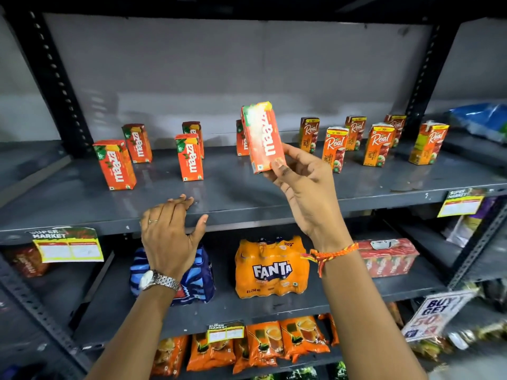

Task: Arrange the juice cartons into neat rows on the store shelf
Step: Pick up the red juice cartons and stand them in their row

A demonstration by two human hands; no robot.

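- The right hand (pixel 300 182) holds one Maaza carton (pixel 262 137) up in the air, above the grey shelf (pixel 247 198). The fingers pinch only its bottom end, so the carton tips a little and its name shows.
- It is held up like this, I think, so it can be set down in a good spot.
- The left hand (pixel 170 231) holds nothing. Its fingers lie flat on the near edge of the shelf, and the thumb sticks out. It may rest there to keep the person steady.
- Four Maaza cartons stand on the left part of the shelf: a near left one (pixel 114 164), a far left one (pixel 137 143), a near middle one (pixel 189 157) and another (pixel 193 138) just behind it.
- One more Maaza carton (pixel 241 138) stands far back, partly hidden by the lifted carton.
- They stand well apart and turn different ways, so they do not make a neat row yet.
- The Real cartons (pixel 378 145) stand in a loose bunch on the right.
- A Fanta pack (pixel 271 267) sits on the shelf below.
- I think most of the tidying is not done yet.
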